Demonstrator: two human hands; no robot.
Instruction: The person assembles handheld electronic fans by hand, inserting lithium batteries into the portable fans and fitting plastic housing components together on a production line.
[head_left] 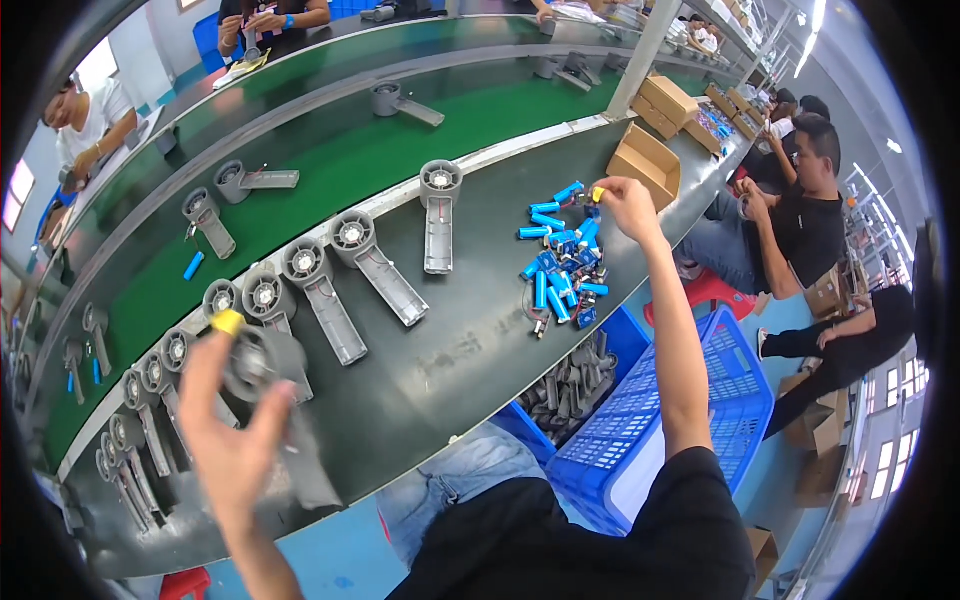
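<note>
My left hand, blurred by motion, has its thumb and a yellow-tipped finger on either side of a grey handheld fan housing. That housing is blurred too and looks nearer than its neighbours. At the far end of a pile of blue battery cells with short wires, my right hand is closed in a pinch. One of its fingertips is also yellow; what it pinches is too small to make out. More grey fan housings with open handles lie in a row along the bench's far edge.
Beyond the dark bench runs a green conveyor belt carrying fan housings. A cardboard box stands past the batteries. Below the bench edge are a blue bin of grey parts and a blue crate. Co-workers sit on the right and opposite.
</note>
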